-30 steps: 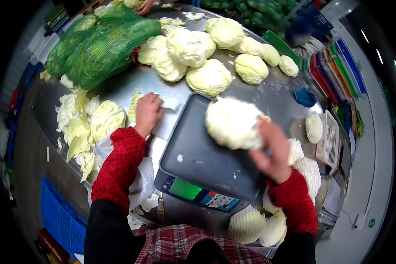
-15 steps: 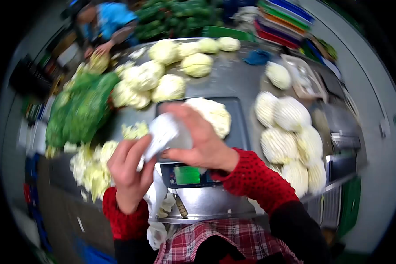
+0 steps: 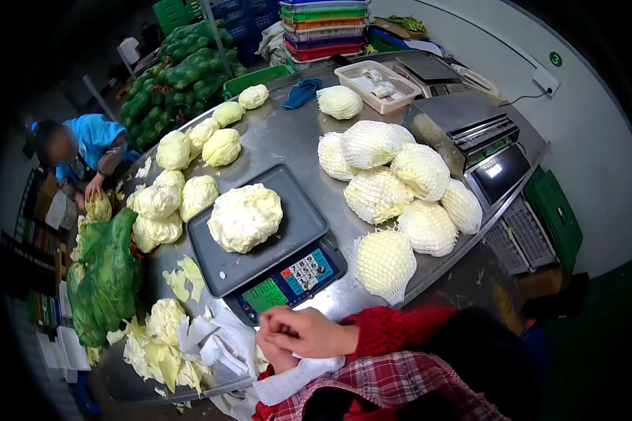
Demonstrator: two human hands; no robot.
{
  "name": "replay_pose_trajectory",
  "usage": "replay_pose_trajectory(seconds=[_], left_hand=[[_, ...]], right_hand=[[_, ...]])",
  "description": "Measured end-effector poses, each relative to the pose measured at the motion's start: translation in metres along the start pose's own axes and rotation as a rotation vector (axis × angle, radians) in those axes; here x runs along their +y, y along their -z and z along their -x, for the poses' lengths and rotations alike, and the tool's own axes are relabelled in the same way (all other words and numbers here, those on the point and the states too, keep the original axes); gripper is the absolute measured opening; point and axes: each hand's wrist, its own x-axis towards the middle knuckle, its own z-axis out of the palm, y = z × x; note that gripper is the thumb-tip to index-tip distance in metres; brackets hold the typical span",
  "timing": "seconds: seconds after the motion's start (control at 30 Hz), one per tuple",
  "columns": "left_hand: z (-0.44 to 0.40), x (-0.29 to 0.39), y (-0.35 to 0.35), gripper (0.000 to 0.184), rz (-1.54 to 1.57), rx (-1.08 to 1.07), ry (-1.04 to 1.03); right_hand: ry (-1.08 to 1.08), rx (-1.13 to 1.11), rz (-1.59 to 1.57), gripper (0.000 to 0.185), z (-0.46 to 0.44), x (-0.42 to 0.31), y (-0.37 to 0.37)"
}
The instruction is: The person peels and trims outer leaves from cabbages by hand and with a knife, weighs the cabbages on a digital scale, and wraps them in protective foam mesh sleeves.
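Observation:
A pale cabbage [image 3: 246,217] rests on the grey pan of a digital scale [image 3: 305,221], whose green display is lit. Just in front of the scale, my right hand [image 3: 309,331] lies over my left hand [image 3: 275,349], its fingers curled against it. White foam netting [image 3: 298,379] is bunched around my left wrist; the left fingers are mostly hidden. Beside my hands on the left lie white netting [image 3: 225,344] and loose cabbage leaves [image 3: 165,361]. Several net-wrapped cabbages [image 3: 385,263] sit to the right of the scale.
Bare cabbages [image 3: 154,201] and a green mesh sack [image 3: 105,281] are at the left. A white basket [image 3: 377,85], a blue cloth [image 3: 302,92] and another machine [image 3: 470,126] stand at the back right. A co-worker [image 3: 91,147] in blue handles a cabbage at the far left.
The cabbage was set down on the scale and my right hand let go of it. Both hands took up white netting, then moved down to the table's front edge. The view has turned right.

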Motion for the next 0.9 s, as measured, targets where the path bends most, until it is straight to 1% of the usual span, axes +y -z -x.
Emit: replay_pose_trajectory(seconds=[0.03, 0.07, 0.1, 0.13, 0.17, 0.2, 0.23, 0.3, 0.33, 0.37, 0.4, 0.43, 0.47, 0.5, 0.57, 0.6, 0.63, 0.7, 0.73, 0.77, 0.8, 0.83, 0.9], left_hand=[[0.013, -0.003, 0.000, 0.050, -0.066, 0.014, 0.166], [0.024, 0.009, -0.003, 0.055, -0.215, -0.050, 0.214], [0.028, -0.003, 0.007, 0.055, -0.060, -0.211, 0.212], [0.038, 0.002, 0.007, 0.047, 0.157, -0.126, 0.368], [0.043, 0.009, 0.006, 0.043, 0.262, -0.098, 0.444], [0.049, 0.017, 0.005, 0.040, 0.366, -0.061, 0.519], [0.055, 0.019, 0.009, 0.037, 0.226, -0.111, 0.419], [0.063, 0.023, 0.021, 0.035, -0.054, -0.196, 0.201], [0.062, 0.025, 0.025, 0.036, -0.191, -0.236, 0.089], [0.055, 0.023, 0.029, 0.036, -0.190, -0.245, 0.079], [0.045, 0.018, 0.033, 0.038, -0.126, -0.108, 0.024], [0.040, 0.012, 0.035, 0.042, -0.059, 0.029, -0.023], [0.028, 0.023, 0.015, 0.040, -0.147, 0.068, -0.189], [0.023, 0.038, 0.000, 0.034, -0.153, 0.026, -0.247], [0.012, 0.040, -0.010, 0.029, -0.268, 0.062, -0.363], [0.011, 0.044, -0.017, 0.025, -0.260, 0.027, -0.409], [0.009, 0.039, -0.019, 0.029, -0.253, 0.032, -0.417], [0.005, 0.047, -0.021, 0.029, -0.390, -0.057, -0.428], [0.000, 0.046, -0.016, 0.028, -0.415, -0.099, -0.410], [-0.007, 0.043, -0.011, 0.026, -0.438, -0.142, -0.396], [-0.012, 0.043, -0.009, 0.028, -0.370, -0.144, -0.383], [-0.013, 0.046, -0.005, 0.023, -0.399, -0.140, -0.361], [-0.017, 0.044, -0.008, 0.019, -0.373, -0.024, -0.582]], right_hand=[[-0.067, -0.103, 0.053, 0.015, 0.008, 0.009, 0.006], [-0.145, -0.206, 0.106, 0.013, 0.017, 0.010, 0.012], [-0.290, -0.331, 0.128, 0.014, 0.021, 0.002, 0.018], [-0.324, -0.376, 0.006, 0.019, 0.026, 0.005, 0.015], [-0.349, -0.416, -0.113, 0.023, 0.025, 0.004, 0.014], [-0.416, -0.512, -0.199, 0.024, 0.021, -0.002, 0.018], [-0.438, -0.627, -0.299, 0.023, 0.011, -0.007, 0.022], [-0.434, -0.745, -0.366, 0.017, -0.001, -0.011, 0.025], [-0.422, -0.745, -0.359, 0.017, -0.004, -0.009, 0.023], [-0.424, -0.642, -0.336, 0.016, -0.007, -0.004, 0.020], [-0.429, -0.537, -0.313, 0.015, -0.008, 0.002, 0.016], [-0.389, -0.252, -0.390, 0.017, -0.005, 0.020, -0.001], [-0.425, -0.136, -0.449, 0.017, -0.015, 0.018, -0.008], [-0.454, -0.020, -0.506, 0.017, -0.027, 0.014, -0.011], [-0.244, 0.056, -0.298, 0.013, -0.042, 0.012, -0.014], [-0.208, 0.135, -0.273, 0.013, -0.051, 0.014, -0.015], [-0.252, 0.180, -0.298, 0.013, -0.058, 0.020, -0.013], [-0.306, 0.256, -0.469, 0.018, -0.071, 0.021, -0.005], [-0.299, 0.260, -0.467, 0.018, -0.072, 0.025, -0.005], [-0.321, 0.226, -0.431, 0.020, -0.071, 0.031, -0.006], [-0.344, 0.191, -0.392, 0.023, -0.068, 0.036, -0.006], [-0.381, 0.117, -0.435, 0.025, -0.062, 0.041, -0.009], [-0.397, -0.051, -0.402, 0.025, -0.057, 0.034, -0.002]])
